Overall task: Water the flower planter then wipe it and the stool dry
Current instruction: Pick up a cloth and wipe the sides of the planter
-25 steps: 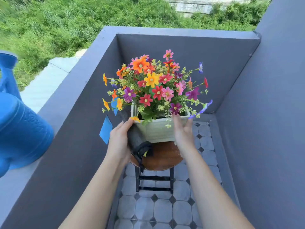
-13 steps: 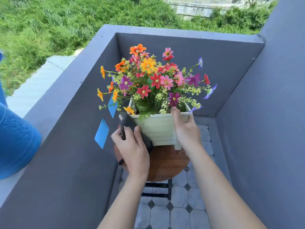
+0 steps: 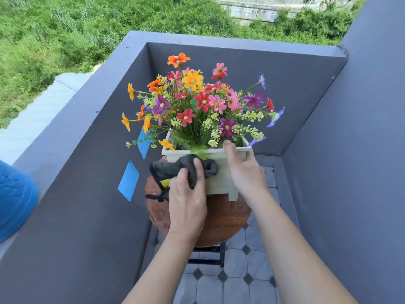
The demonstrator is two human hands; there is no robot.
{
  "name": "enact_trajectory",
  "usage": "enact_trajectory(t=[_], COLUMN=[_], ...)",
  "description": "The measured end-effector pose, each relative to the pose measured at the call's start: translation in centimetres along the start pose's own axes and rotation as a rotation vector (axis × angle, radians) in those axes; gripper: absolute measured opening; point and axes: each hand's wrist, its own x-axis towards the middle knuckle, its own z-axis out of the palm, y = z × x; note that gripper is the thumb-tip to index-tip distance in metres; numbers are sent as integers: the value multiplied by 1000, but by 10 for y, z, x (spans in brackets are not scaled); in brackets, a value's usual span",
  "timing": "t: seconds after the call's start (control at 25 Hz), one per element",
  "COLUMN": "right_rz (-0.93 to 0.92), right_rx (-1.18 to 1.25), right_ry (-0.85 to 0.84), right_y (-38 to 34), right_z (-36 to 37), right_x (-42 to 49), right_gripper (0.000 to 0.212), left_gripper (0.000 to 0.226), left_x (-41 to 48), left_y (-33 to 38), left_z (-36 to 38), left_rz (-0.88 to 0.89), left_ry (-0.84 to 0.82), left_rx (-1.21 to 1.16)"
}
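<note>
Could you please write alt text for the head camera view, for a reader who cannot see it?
The left hand presses a dark cloth against the front of a pale planter of colourful flowers, while the right hand grips its rim. The planter stands on a round wooden stool in a grey-walled balcony corner.

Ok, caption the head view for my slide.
Left hand wipes the planter's front with a dark cloth; right hand steadies it.

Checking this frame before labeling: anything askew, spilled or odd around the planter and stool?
Nothing spilled or broken. The planter sits off-centre, toward the back of the round stool, its corner foot still on the wood. The left hand presses a dark cloth to its front; the right hand grips the rim.
</note>
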Motion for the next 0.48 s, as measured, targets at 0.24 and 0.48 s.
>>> enact_trajectory(t=[0.24,0.48], right_rz=[-6,-6], right_rx=[2,0], right_ry=[-24,-43], right_y=[-4,-3], right_z=[1,0], right_x=[-3,-6], right_gripper=[82,81], left_gripper=[47,41], left_x=[13,8], left_y=[-21,-12], left_z=[-16,-12], left_rz=[433,593], left_ry=[376,422], left_rx=[165,173])
